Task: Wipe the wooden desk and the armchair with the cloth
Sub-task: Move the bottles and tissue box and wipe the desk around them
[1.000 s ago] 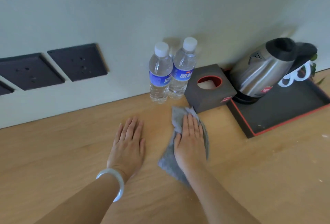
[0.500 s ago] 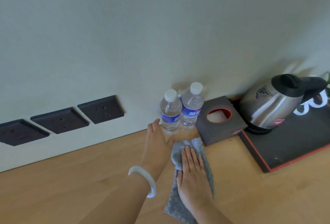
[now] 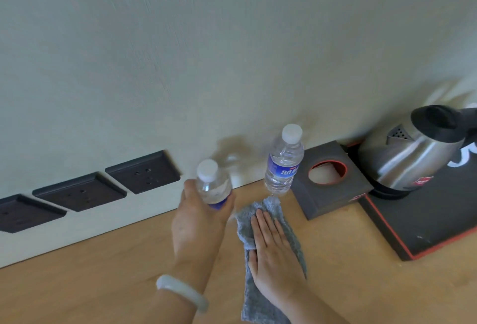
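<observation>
A grey cloth (image 3: 268, 210) lies on the light wooden desk (image 3: 103, 277) near the wall. My right hand (image 3: 273, 254) rests flat on it with the fingers stretched out. My left hand (image 3: 198, 223), with a pale bangle on the wrist, grips a clear water bottle (image 3: 213, 184) with a white cap and holds it lifted off the desk, left of the cloth. A second water bottle (image 3: 284, 161) stands by the wall just beyond the cloth. The armchair is out of view.
A dark grey tissue box (image 3: 333, 194) with a red-rimmed round hole sits right of the standing bottle. Further right is a black tray (image 3: 428, 223) with a red edge carrying a steel kettle (image 3: 410, 153). Three dark wall sockets (image 3: 142, 171) line the wall at left.
My left hand left the desk, reached the left bottle, closed on it and lifted it leftward. My right hand stayed flat on the cloth. The camera tilted up toward the wall.
</observation>
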Demonstrator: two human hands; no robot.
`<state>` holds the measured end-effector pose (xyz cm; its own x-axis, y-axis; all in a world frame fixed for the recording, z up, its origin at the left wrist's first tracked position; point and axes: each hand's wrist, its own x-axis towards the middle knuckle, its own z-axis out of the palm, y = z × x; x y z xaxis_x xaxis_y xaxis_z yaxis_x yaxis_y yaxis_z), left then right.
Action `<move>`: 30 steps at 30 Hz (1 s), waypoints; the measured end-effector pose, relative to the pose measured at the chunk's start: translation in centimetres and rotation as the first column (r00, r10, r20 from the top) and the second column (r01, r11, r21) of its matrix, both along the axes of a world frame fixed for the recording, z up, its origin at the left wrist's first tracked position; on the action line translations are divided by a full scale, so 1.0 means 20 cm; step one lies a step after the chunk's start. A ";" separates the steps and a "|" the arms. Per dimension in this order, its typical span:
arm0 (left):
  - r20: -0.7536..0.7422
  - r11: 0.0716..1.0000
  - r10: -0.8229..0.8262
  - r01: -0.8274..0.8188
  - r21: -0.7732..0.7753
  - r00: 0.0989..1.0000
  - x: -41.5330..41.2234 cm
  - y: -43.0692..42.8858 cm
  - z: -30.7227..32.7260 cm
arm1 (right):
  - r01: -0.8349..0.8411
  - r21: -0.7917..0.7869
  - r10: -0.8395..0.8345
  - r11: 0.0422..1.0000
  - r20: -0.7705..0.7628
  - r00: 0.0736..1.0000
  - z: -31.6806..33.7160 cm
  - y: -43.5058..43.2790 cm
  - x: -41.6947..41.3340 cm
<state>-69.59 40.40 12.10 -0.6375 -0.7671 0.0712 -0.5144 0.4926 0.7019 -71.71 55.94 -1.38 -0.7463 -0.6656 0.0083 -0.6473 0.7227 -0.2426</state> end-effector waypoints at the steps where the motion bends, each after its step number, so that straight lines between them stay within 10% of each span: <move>1: -0.005 1.000 0.030 -0.030 0.009 1.000 0.05 -0.04 0.00 | -0.001 -0.005 0.001 1.000 0.000 1.000 0.00 -0.04 -0.02; 8: -0.005 0.982 0.184 -0.183 0.042 0.983 0.26 -0.25 -0.01 | 0.260 -0.106 -0.249 0.960 0.105 0.963 0.06 -0.43 -0.14; 15: -0.046 0.976 0.183 -0.176 0.131 0.982 0.27 -0.27 -0.04 | -0.285 -0.038 0.282 0.958 -0.061 0.957 0.03 -0.32 -0.14; 21: 0.195 0.934 0.159 -0.212 0.287 0.968 0.37 -0.17 -0.11 | 0.031 -0.015 -0.030 0.999 0.017 0.999 0.03 -0.28 -0.12; 24: 0.394 0.941 -0.052 -0.088 0.327 0.918 0.39 -0.07 -0.14 | -0.017 -0.012 0.017 1.000 0.024 1.000 0.03 -0.13 -0.06; 30: 0.189 0.936 -0.315 0.271 0.226 0.930 0.09 0.09 -0.05 | 0.211 0.020 -0.212 0.977 0.050 0.976 0.08 0.01 -0.06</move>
